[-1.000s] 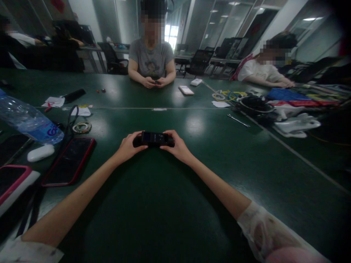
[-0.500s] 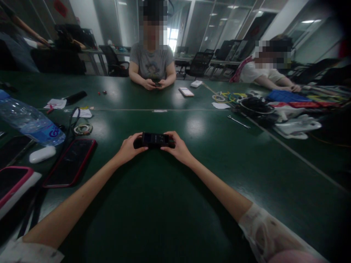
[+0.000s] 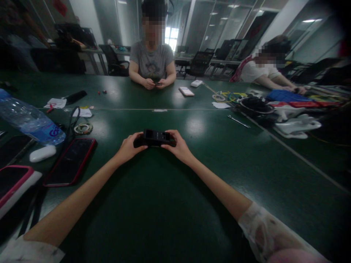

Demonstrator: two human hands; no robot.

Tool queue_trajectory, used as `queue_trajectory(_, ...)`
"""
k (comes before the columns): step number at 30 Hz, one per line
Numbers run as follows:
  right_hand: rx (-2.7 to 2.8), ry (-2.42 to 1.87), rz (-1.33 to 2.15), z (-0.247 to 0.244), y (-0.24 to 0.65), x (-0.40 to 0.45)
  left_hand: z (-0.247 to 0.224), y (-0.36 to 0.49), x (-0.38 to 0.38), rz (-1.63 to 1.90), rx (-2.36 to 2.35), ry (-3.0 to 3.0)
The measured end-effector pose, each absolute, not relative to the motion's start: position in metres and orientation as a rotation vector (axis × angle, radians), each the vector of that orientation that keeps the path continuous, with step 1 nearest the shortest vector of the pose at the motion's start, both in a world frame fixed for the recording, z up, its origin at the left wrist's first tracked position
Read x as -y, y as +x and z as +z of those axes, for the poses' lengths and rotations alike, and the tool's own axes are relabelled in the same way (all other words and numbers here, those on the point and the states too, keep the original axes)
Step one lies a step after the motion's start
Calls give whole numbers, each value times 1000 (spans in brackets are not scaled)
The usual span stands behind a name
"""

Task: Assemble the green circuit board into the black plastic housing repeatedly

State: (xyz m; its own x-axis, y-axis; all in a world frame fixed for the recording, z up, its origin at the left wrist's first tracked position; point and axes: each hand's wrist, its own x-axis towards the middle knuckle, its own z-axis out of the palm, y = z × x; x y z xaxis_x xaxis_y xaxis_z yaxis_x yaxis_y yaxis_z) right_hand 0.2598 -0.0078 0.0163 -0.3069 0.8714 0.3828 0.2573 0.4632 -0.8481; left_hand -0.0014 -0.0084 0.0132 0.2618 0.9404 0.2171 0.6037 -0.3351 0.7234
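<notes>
A small black device (image 3: 157, 137) is held level over the middle of the green table (image 3: 159, 190). My left hand (image 3: 129, 147) grips its left end, with the thumb along the near edge and the fingers behind. At the right end, my right hand (image 3: 179, 147) holds it in much the same way. The device's near face shows dark recesses or panels, too dim to make out. Whether it touches the tabletop cannot be told.
On the left lie a water bottle (image 3: 33, 120), a red-edged phone (image 3: 70, 162), a white case (image 3: 42, 153) and a bracelet (image 3: 83, 128). A wrench (image 3: 238, 121) and cluttered cables (image 3: 255, 105) lie right. Across the table sits a person (image 3: 152, 62); another leans in at right.
The black device has tilted slightly in my hands and its top edge sits a little higher. At far right, the other person's hands have shifted slightly.
</notes>
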Motion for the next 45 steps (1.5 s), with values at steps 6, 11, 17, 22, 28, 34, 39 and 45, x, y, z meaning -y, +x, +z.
queue_trajectory(6, 1787, -956, 856, 20, 258, 10, 10, -2, 6, 875, -1414, 2045)
queue_trajectory(11, 1738, -917, 858, 18, 258, 10, 9, -3, 6, 869, -1404, 2042)
queue_trajectory(17, 1646, -942, 831, 22, 257, 12, 9, -3, 7, 891, -1355, 2069)
queue_trajectory(22, 1532, -1055, 667, 20, 260, 10, 13, -2, 9, 870, -1358, 2066)
queue_trajectory(28, 1407, -1227, 548, 5, 270, -1, 15, -3, 10, 817, -1385, 2056)
queue_trajectory(34, 1434, -1309, 547, 2, 272, -3, 15, -3, 10, 814, -1398, 2050)
queue_trajectory(39, 1483, -1341, 526, 4, 271, 0, 15, -3, 10, 818, -1405, 2058)
queue_trajectory(45, 1517, -1411, 419, 2, 273, 1, 16, -2, 10, 811, -1403, 2048)
